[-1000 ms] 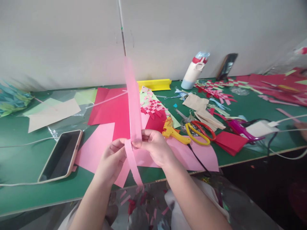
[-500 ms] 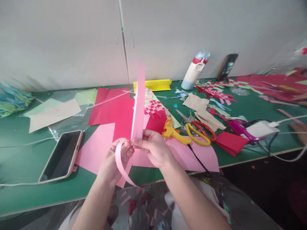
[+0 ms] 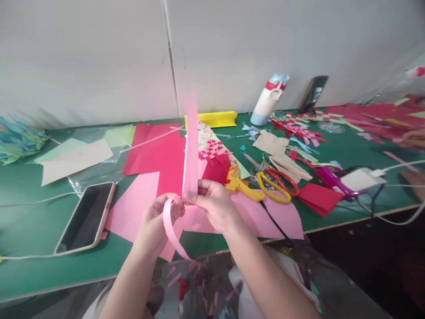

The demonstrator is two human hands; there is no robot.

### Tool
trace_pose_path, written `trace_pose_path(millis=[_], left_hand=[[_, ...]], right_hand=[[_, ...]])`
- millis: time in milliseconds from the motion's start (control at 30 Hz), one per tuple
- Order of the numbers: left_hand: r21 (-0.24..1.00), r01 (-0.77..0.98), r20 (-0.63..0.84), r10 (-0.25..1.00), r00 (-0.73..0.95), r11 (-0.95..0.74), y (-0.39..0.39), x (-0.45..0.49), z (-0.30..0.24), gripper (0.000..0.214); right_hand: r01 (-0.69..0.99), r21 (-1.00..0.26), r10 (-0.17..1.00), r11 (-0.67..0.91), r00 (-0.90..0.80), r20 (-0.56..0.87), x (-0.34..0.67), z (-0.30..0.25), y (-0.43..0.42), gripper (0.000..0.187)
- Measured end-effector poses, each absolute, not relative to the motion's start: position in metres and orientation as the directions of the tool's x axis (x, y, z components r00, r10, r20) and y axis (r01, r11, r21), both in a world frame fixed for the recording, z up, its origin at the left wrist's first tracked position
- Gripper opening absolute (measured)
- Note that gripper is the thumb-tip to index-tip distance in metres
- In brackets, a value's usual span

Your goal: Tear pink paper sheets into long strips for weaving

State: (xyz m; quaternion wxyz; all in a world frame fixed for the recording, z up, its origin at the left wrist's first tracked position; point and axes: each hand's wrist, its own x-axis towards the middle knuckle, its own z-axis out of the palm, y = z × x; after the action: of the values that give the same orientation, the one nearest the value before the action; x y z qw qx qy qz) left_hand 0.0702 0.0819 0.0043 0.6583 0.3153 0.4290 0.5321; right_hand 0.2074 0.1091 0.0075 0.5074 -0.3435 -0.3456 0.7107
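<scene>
Paper [image 3: 191, 153] is pinched upright by the right hand [image 3: 215, 204] — a curled strip [image 3: 169, 227] (pink also) by the left hand [image 3: 152, 222].

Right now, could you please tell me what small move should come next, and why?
Perhaps the left hand should ease the curled pink strip down while the right hand steadies the upright pink paper: both hands pinch close together at its base, so a pull seems controllable.

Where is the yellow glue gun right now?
In the head view, the yellow glue gun lies right of centre, between the right hand and the scissors.
</scene>
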Motion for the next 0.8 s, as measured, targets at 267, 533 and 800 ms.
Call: trace_pose_path(millis=[267,533,800], left_hand=[[0.894,-0.402,-0.194,0.98,0.05,0.197,0.082,0.066,0.006,0.015],[0.949,-0.252,-0.212,0.975,-0.072,0.188,0.085,0.053,0.003,0.017],[0.967,-0.238,-0.133,0.976,-0.171,0.09,0.088,0.031,0.008,0.02]], right_hand=[[-0.496,-0.842,0.973,-0.211,-0.185,-0.135,0.21,0.005,0.113,0.027],[-0.312,-0.936,0.976,-0.163,-0.192,-0.106,0.225,0.01,0.115,0.021],[-0.029,-0.999,0.953,0.031,-0.301,0.039,0.218,0.006,0.117,0.035]])
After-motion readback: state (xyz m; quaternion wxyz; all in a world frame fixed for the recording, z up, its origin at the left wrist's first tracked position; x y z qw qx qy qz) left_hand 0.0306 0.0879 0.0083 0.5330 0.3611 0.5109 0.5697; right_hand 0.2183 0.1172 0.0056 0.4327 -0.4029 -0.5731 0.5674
